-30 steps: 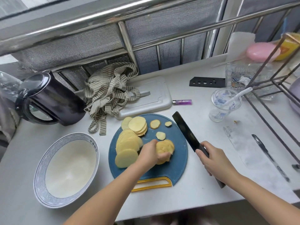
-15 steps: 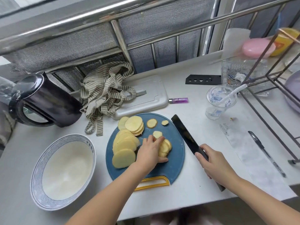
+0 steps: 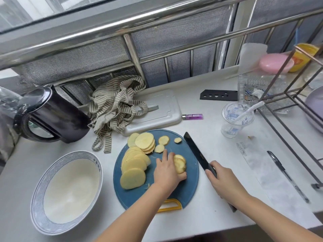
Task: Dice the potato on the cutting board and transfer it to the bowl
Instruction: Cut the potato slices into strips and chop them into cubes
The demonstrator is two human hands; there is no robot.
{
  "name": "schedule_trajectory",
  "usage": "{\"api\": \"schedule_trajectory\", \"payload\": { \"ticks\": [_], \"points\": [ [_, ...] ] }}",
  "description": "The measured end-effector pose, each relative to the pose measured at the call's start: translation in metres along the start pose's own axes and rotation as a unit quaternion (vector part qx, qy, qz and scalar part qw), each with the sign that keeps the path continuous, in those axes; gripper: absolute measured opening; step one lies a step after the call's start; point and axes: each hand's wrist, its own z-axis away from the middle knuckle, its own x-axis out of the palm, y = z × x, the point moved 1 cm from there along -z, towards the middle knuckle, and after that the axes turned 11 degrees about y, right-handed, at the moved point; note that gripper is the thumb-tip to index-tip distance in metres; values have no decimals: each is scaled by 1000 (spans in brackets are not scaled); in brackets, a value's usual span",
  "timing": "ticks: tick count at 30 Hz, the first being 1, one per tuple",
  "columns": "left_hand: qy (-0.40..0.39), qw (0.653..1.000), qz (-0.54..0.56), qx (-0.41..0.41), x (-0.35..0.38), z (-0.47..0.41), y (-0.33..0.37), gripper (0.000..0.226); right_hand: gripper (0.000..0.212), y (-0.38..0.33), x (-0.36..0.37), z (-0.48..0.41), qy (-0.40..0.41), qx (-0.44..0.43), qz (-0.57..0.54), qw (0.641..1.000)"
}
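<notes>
A person's left hand (image 3: pixel 167 172) curls over a small stack of potato slices (image 3: pixel 180 163) near the middle of a round blue cutting board (image 3: pixel 174 193), thumb on the near side and fingers round the far side, gripping the stack. The right hand (image 3: pixel 225 180) is wrapped round the handle of a black knife (image 3: pixel 195 152), whose blade runs along the board's right edge with its tip pointing away. The board's yellow handle (image 3: pixel 170 206) faces the person on a pale counter (image 3: pixel 201 222). Just left of the board sits a white bowl (image 3: pixel 37 203) with a blue patterned rim. Left of the gripping hand a fanned row of large slices (image 3: pixel 134 165) lies on the board, with a second pile (image 3: pixel 145 141) at its far edge and three small rounds (image 3: pixel 163 140) loose beside that. To the right a pen (image 3: pixel 286 175) lies on a strip of paper (image 3: pixel 267 182). Farther back, from left to right, stand a dark kettle (image 3: pixel 52 116), a crumpled striped cloth (image 3: pixel 115 105) draped partly over a grey tray (image 3: pixel 160 109), a purple lighter (image 3: pixel 192 116) and a clear plastic cup (image 3: pixel 236 119) with a straw. A black knife sheath (image 3: pixel 219 95) lies beyond, beside a metal rack (image 3: pixel 288 95); a steel window railing (image 3: pixel 139 27) backs the counter.
</notes>
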Motion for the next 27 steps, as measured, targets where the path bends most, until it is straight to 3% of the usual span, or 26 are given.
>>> {"api": "schedule_trajectory", "payload": {
  "ticks": [8,14,20,23,27],
  "points": [
    [14,998,-26,-64,-11,7,-21,85,18,-19,12,-11,-22,-56,82,995],
    [-53,997,48,-35,-9,10,-20,101,19,-25,22,-6,-35,-75,50,995],
    [-1,992,98,-82,-7,11,-5,88,17,-5,11,1,-6,-39,35,999],
    [-11,994,86,-63,-7,11,-6,97,16,2,10,8,-13,-44,39,998],
    [-28,995,89,-43,-14,10,-14,89,13,4,18,18,-27,-53,26,998]
  ]
}}
